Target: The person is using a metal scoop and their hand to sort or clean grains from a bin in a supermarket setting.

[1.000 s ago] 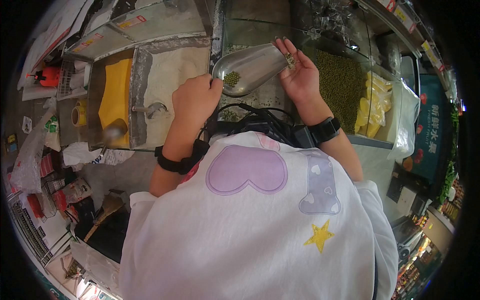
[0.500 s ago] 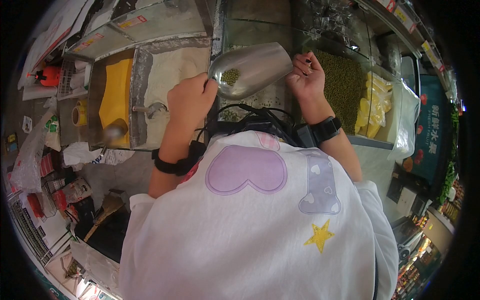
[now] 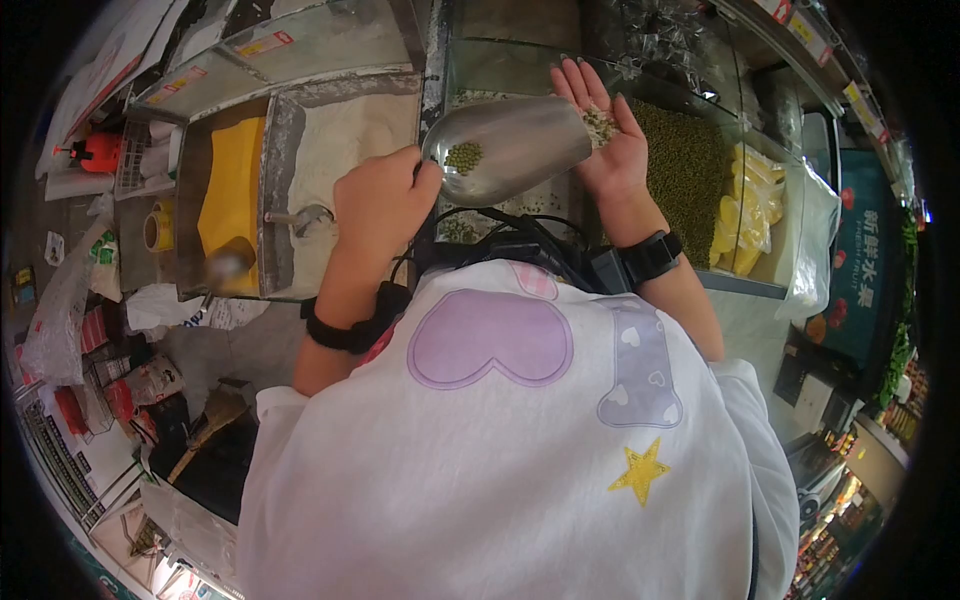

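My left hand (image 3: 385, 205) is closed round the handle end of a metal scoop (image 3: 530, 145), which lies level with its mouth to the right. A small heap of green mung beans (image 3: 463, 158) sits in the scoop near the handle. Palm up at the scoop's mouth, my right hand (image 3: 618, 165) is open with fingers stretched out. Pale and green grains (image 3: 600, 127) rest on its palm. Below the scoop, a glass-sided bin holds scattered pale and green grains (image 3: 540, 197), partly hidden by the scoop.
To the right is a bin of mung beans (image 3: 685, 165), then yellow plastic packets (image 3: 750, 200). On the left stand a bin of white flour (image 3: 355, 130) with a metal scoop (image 3: 300, 217) and a bin with a yellow content (image 3: 232, 185). Black cables (image 3: 500, 215) lie near my body.
My right hand has turned palm up and its curled fingers have spread, showing grains on the palm. The scoop has shifted slightly down and right.
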Demonstrator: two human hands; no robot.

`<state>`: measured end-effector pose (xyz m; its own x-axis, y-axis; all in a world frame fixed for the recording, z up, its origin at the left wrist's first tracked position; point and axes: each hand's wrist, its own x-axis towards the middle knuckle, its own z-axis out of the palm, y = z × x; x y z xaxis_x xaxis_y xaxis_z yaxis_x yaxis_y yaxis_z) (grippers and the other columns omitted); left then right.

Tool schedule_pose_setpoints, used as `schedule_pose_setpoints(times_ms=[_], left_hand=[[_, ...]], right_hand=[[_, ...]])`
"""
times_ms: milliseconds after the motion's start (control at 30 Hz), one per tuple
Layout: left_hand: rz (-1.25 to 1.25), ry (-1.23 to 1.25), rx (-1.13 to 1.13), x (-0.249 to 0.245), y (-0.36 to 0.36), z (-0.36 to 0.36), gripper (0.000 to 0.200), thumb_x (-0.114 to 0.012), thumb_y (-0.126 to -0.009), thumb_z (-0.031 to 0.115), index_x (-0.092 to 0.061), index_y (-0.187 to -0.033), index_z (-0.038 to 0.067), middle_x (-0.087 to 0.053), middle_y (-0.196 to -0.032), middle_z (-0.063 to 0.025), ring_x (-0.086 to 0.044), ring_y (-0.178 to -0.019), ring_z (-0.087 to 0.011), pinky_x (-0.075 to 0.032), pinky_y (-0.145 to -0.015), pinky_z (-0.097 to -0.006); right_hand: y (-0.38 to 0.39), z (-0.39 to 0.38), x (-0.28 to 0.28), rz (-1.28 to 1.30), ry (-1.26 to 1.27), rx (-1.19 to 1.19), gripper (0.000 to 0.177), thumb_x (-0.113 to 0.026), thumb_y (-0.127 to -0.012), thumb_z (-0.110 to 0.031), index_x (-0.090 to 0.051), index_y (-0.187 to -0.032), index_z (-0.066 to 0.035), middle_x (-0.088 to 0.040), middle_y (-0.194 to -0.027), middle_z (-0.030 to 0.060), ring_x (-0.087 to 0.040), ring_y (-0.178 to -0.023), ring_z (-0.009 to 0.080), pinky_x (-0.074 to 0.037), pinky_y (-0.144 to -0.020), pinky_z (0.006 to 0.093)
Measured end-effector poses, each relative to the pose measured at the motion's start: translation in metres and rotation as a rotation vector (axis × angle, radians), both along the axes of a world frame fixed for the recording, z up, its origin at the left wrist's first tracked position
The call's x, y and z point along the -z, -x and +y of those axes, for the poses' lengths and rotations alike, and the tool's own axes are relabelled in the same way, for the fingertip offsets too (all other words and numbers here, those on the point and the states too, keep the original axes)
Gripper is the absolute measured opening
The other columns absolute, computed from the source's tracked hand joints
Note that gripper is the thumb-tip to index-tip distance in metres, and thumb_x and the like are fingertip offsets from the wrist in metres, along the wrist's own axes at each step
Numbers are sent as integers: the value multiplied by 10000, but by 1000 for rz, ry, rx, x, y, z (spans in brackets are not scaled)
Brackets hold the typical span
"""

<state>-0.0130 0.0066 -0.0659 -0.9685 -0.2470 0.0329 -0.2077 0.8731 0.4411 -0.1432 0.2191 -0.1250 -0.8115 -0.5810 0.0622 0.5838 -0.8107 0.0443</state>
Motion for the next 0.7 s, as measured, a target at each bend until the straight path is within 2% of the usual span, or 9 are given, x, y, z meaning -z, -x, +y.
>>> schedule_pose_setpoints(times_ms=[233,700], left_hand=[[-85,86,7,-3,6,6,303,-490,-788,310,-595,-681,47,-595,-639,-167,-592,-628,-348,-456,-569,-441],[-88,58,0,-1,8,9,299,-490,-787,301,-604,-684,44,-598,-639,-174,-591,-624,-355,-457,-571,-443]], right_hand=[[-1,0,2,14,23,-14,499,-236,-962,-284,-295,-1343,32,-290,-1414,190,-235,-1335,310,-193,-1098,412],[-2,0,6,19,15,-58,494,-243,-955,-274,-311,-1335,35,-294,-1414,182,-236,-1336,297,-176,-1103,409]])
